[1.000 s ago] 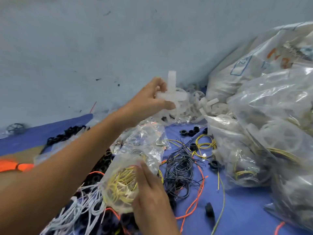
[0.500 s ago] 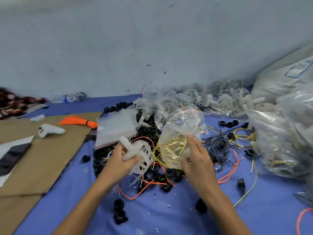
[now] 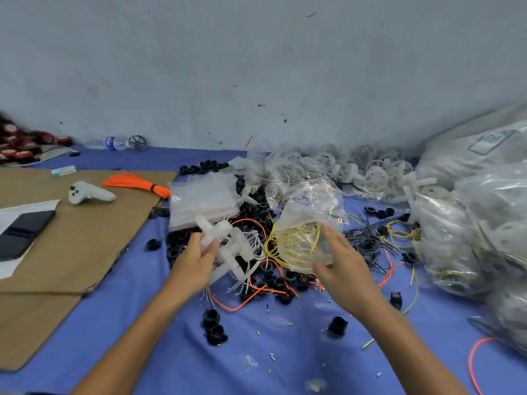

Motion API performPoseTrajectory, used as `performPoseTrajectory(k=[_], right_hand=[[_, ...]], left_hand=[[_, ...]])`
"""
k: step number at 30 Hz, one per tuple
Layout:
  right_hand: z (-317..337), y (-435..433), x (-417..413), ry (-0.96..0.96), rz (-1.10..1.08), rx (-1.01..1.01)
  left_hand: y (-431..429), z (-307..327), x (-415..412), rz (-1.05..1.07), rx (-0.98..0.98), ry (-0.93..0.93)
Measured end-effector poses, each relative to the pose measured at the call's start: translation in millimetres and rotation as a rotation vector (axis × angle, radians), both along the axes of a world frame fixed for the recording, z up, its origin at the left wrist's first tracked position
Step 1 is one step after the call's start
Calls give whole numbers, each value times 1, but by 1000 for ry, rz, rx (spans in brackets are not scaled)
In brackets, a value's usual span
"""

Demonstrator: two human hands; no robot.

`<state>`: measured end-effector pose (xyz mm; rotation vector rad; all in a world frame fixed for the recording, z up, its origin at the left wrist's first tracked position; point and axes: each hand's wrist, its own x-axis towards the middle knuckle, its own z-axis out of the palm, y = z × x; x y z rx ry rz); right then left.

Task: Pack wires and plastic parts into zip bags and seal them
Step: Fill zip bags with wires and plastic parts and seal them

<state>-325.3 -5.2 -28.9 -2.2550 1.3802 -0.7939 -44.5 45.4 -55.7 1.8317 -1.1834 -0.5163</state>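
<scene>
Head view: on a blue sheet (image 3: pixel 285 354) strewn with loose wires (image 3: pixel 368 248) and black rings (image 3: pixel 252 209), beside cardboard (image 3: pixel 85 238), a person's right hand (image 3: pixel 346 270) holds a clear zip bag (image 3: pixel 299 238) of yellow wires between thumb and fingers; the left hand (image 3: pixel 194 265) grips a white cross-shaped plastic part (image 3: pixel 218 238) just left of it.

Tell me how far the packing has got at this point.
Done: filled bags are piled on the right. In hand: the left hand grips a white plastic part, and the right hand holds a zip bag with yellow wires inside, apparently unsealed. Left: black rings, loose wires and a stack of empty zip bags lie on the blue cloth.
</scene>
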Motion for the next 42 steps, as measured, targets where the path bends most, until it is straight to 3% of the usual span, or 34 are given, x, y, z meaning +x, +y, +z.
performPoseTrajectory(k=[5, 7, 9, 11, 15, 20, 24, 29, 34, 38, 42], right_hand=[[2, -15, -5, -70, -72, -61], [0, -18, -5, -58, -75, -94], [-4, -19, -3, -33, -76, -117], [-9, -19, 1, -10, -79, -163], [-18, -19, 4, 70, -107, -230], [-30, -12, 5, 67, -106, -305], [-32, -13, 11, 13, -64, -334], [-35, -20, 8, -24, -72, -328], [-37, -35, 15, -139, -98, -473], [-47, -46, 19, -225, -139, -538], [-54, -46, 16, -267, -159, -479]], left_hand=[[26, 41, -4, 54, -150, -86], [40, 60, -26, -143, -139, 157], [36, 66, -58, -378, 21, 349], [18, 64, -91, -482, 189, 438], [-26, 56, -128, -453, 351, 468], [-68, 49, -147, -286, 254, 562], [-83, 47, -164, -360, 201, 712], [-54, 47, -153, -541, 45, 188], [20, 26, -83, -230, -185, -236], [38, 20, -26, -61, -143, -575], [14, 26, -6, -260, 82, -630]])
